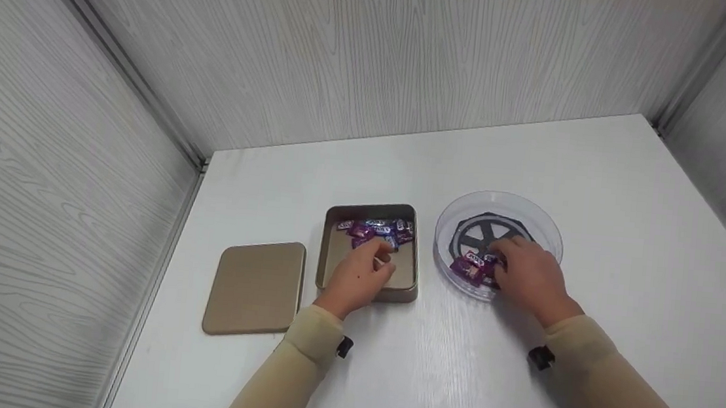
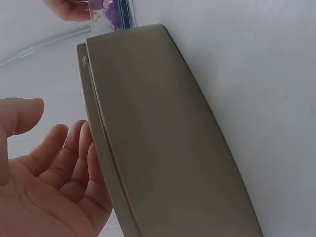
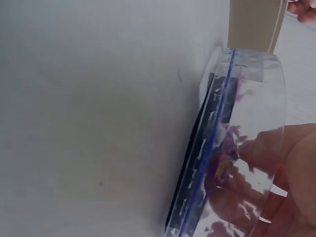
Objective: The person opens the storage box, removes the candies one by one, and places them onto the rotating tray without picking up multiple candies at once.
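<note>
- Head view: a gold-brown rectangular metal tin (image 1: 402,295) is set near the centre of the frame, with small shiny purple-and-blue wrapped sweets (image 1: 364,231) gathered in its upper part.
- A round, clear plastic dish (image 1: 500,203) is placed right of centre. Purple-and-red wrapped sweets (image 1: 467,270) are held in its lower part; a black spoked wheel shape (image 1: 473,242) is seen through it, whether inside or underneath cannot be told.
- A flat gold-brown metal lid (image 1: 255,288) is laid left of the tin, apparently put aside so that the tin's top is left uncovered.
- The left hand (image 1: 358,276) is held over the tin's near part, fingers loosely bent, thumb apart; nothing is seen gripped. The rim is probably cleared this way.
- The right hand (image 1: 533,276) is lowered into the dish from the lower right, fingers bent down at the sweets, presumably because its wall must be reached over. Whether a wrapper is pinched cannot be told, even through the clear wall in the right wrist view.
- Tin and dish are stood side by side, just apart, so each is likely kept within reach of one hand.
- Counted: one tin, one lid, one dish, one spoked shape, two hands, two tan sleeves (image 1: 281,387). At least six sweets are made out in the tin, where they overlap, and at least two in the dish, partly hidden by fingers.
</note>
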Demonstrator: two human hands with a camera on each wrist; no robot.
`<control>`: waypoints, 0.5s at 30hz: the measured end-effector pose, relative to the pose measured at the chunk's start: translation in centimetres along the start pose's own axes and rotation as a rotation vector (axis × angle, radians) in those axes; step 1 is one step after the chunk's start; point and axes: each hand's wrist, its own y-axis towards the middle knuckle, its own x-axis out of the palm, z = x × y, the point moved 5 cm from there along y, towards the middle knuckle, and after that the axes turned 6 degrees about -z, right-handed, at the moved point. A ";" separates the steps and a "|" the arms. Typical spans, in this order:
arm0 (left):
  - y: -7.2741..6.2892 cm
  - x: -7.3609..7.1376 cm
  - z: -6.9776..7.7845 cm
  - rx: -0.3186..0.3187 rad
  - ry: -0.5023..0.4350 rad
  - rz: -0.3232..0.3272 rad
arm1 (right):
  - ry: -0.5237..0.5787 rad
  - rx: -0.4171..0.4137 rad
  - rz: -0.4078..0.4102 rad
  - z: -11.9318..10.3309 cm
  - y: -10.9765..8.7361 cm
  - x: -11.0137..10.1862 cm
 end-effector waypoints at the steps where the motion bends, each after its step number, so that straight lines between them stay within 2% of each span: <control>1: 0.1 -0.1 -0.1 -0.009 0.006 0.005 | 0.010 -0.002 0.013 0.0 0.0 -0.1; 8: 1.0 -0.8 -1.3 -0.103 0.088 0.028 | 0.080 -0.013 0.041 -0.7 -0.3 -0.5; 15: 2.2 -1.4 -2.0 -0.152 0.333 0.055 | 0.141 -0.039 0.025 -1.8 -0.6 -0.5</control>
